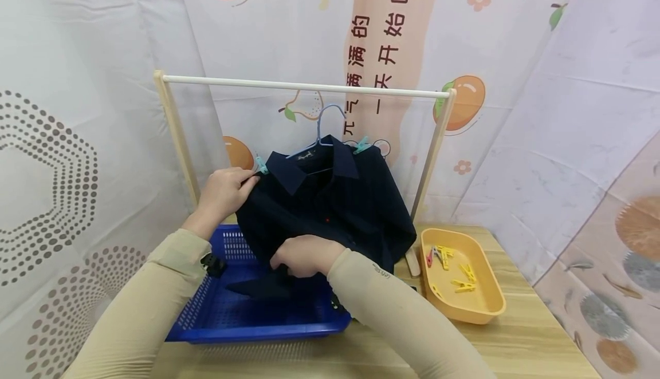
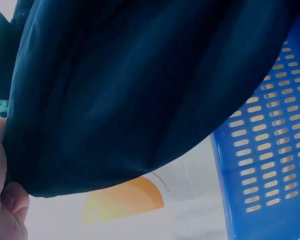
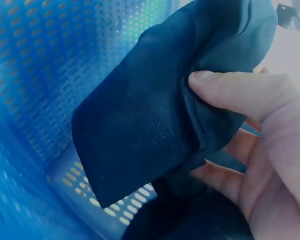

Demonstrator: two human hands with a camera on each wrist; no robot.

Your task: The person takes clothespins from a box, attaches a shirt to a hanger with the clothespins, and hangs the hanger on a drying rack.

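Observation:
A dark navy shirt (image 1: 330, 207) with a collar is on a blue hanger (image 1: 319, 121), whose hook shows below the white rod. Mint-green clips (image 1: 362, 145) sit on both shoulders. My left hand (image 1: 227, 193) pinches the shirt's left-side shoulder, right beside one clip. Lower down, over the blue basket (image 1: 258, 330), my right hand (image 1: 306, 255) grips a folded, straight-edged part of the dark cloth (image 3: 135, 130). In the right wrist view the thumb presses it from above, fingers beneath. In the left wrist view, cloth hangs in front of the basket's slotted wall.
A wooden rack with a white rod (image 1: 309, 86) stands behind the shirt. To the right, a yellow-orange tray (image 1: 487, 279) holds several small clips (image 1: 464, 285), mostly yellow. Everything stands on a wood-grain table (image 1: 526, 333), with printed curtains behind and at the sides.

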